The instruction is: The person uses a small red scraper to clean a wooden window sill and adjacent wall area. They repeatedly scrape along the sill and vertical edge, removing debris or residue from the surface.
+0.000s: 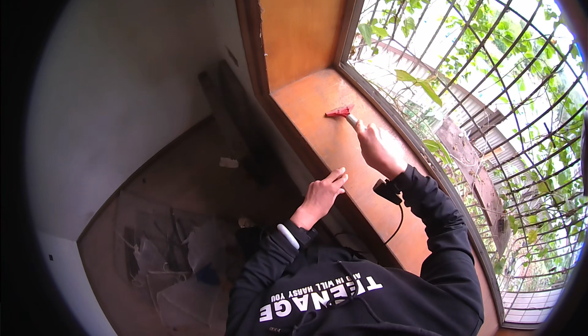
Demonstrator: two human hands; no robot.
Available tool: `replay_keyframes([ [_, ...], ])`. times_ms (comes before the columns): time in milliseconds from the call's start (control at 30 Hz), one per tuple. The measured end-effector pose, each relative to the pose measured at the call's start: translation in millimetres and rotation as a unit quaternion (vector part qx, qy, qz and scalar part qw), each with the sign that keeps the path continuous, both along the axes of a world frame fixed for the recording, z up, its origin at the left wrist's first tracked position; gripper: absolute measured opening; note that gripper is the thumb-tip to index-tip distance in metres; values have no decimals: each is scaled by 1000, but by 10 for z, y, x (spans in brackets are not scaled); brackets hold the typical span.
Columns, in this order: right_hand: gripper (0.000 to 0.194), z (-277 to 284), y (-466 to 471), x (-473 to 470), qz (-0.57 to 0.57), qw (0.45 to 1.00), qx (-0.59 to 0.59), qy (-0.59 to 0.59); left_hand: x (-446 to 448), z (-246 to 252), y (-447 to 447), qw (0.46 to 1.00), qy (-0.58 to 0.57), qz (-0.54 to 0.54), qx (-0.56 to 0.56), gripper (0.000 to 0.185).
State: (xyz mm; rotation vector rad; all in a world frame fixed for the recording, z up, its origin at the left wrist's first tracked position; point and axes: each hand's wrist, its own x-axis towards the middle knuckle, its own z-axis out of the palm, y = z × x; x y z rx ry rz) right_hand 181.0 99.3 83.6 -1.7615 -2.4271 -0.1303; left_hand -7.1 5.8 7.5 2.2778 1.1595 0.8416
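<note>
My right hand (379,145) grips the pale handle of a small tool with a red head (340,112), which looks like a brush or scraper. Its head touches the orange-brown wooden window sill (303,97), towards the far end. My left hand (319,198) holds nothing. Its fingertips rest on the dark front edge of the sill (317,159), nearer to me than the tool. A black device with a cable (388,192) sits by my right wrist, its cable running down over the sill.
The window frame (390,106) and a metal grille (468,28) with climbing leaves border the sill on the right. An orange wood panel (303,23) rises at the far end. On the shadowed floor to the left lie crumpled plastic bags (183,294) and a pale scrap (228,163).
</note>
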Motion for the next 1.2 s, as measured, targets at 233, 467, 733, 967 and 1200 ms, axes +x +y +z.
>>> replay_keyframes([
  [233, 23, 8, 164, -84, 2, 999, -38, 25, 6, 3, -20, 1000, 2, -2, -2, 37],
  [467, 15, 29, 281, -228, -20, 999, 12, 32, 13, 20, -10, 1000, 7, 1, -4, 37],
  [733, 16, -44, 424, -260, -21, 999, 12, 29, 3, -30, 13, 999, 0, -9, 39, 37],
  [967, 17, 11, 402, -349, -18, 999, 33, 22, 9, -23, 6, 999, -15, -9, 35, 37],
  [1200, 17, 110, 421, -375, -13, 999, 41, 6, 9, -14, 5, 1000, -15, -12, 21, 37],
])
